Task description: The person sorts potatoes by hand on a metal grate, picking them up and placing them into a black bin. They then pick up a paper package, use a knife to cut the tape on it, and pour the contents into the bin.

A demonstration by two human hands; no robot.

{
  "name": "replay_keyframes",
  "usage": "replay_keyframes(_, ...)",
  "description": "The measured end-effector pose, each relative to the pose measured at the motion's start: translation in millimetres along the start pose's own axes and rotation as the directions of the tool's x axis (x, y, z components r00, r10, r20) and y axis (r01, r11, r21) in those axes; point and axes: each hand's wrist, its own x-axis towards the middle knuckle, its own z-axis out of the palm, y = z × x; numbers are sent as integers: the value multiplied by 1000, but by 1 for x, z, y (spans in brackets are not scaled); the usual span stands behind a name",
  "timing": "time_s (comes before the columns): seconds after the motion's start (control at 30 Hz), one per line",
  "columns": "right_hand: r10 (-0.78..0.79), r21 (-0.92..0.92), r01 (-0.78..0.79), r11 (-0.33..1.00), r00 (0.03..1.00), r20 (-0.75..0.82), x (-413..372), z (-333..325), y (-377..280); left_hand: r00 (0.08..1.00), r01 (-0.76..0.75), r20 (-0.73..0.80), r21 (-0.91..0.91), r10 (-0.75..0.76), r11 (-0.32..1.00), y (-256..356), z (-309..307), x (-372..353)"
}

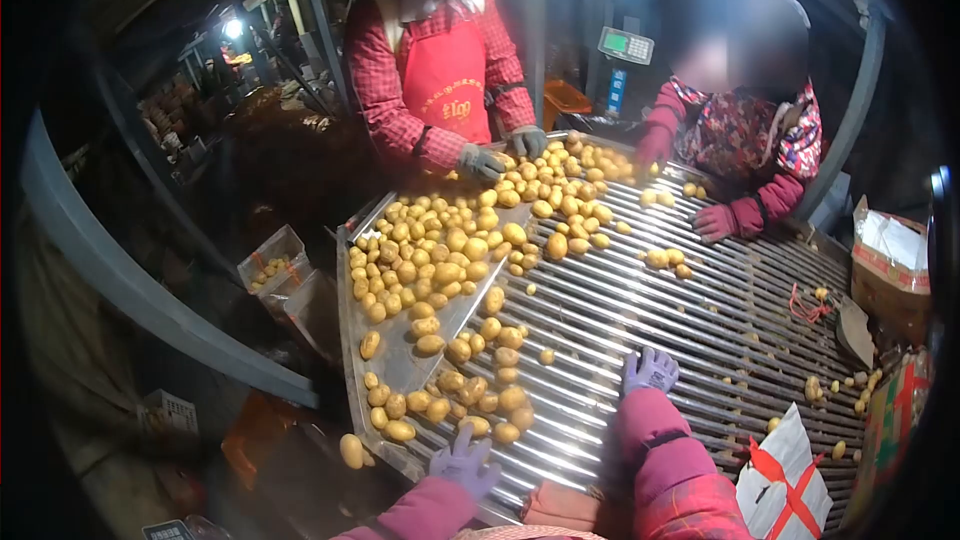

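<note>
Both my hands wear purple gloves. My left hand is at the near left edge of the metal roller table, fingers spread, right beside a potato at the front of a small group; whether it touches cannot be made out. Farther right, my right hand lies on the bare rollers with its fingers stretched forward and holds nothing. A loose potato sits on the rollers to its left. The large pile of yellow potatoes spreads over the left side and far end of the table.
Across the table, a person in a red apron works the pile with grey gloves. Another person in a flowered top reaches in from the right. A torn white carton flap with red tape and cardboard boxes stand right. A scale display is behind.
</note>
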Motion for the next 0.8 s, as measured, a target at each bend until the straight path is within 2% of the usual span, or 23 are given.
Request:
replay_keyframes(0.03,1,-12,-1,1000,1000,-11,1,6,2,1000,11,-6,0,-11,1000,-3,1,2)
replay_keyframes(0.07,27,-28,-25,999,997,70,2,-6,-5,999,26,30,-24,-25,999,0,-4,0)
replay_keyframes(0.1,29,-29,-27,999,997,71,-2,-1,-3,998,32,61,-50,-29,998,2,-7,2)
replay_keyframes(0.13,15,-16,-15,1000,1000,5,-3,5,1,1000,9,-18,-89,-10,996,-2,1,1)
replay_keyframes(0.17,-1,-2,1,1000,998,-67,-1,10,3,999,-4,-35,-90,1,996,-1,0,4)
replay_keyframes(0.23,-9,-15,8,1000,998,-55,1,14,6,999,47,17,-68,-46,997,5,-7,1)
replay_keyframes(0.3,-24,-27,22,999,998,-63,-1,10,4,999,32,24,-32,-32,999,3,-9,2)
replay_keyframes(0.37,-29,-10,28,1000,997,-70,-2,7,4,992,17,127,-12,-15,1000,3,-15,4)
replay_keyframes(0.4,-35,5,35,999,996,-79,-2,7,3,992,17,125,-5,-17,1000,1,-16,4)
replay_keyframes(0.47,-27,13,29,1000,996,-82,-2,8,4,984,13,180,-157,16,987,-5,-18,4)
replay_keyframes(0.7,-33,28,33,999,999,-16,-2,-3,1,963,-36,261,-107,62,994,-10,-38,14)
replay_keyframes(0.77,-28,29,29,999,999,-33,-2,0,3,975,-184,99,-129,197,974,-25,-33,28)
replay_keyframes(0.8,-44,39,46,998,998,-50,-3,5,5,921,-213,302,-141,247,967,-25,-48,45)
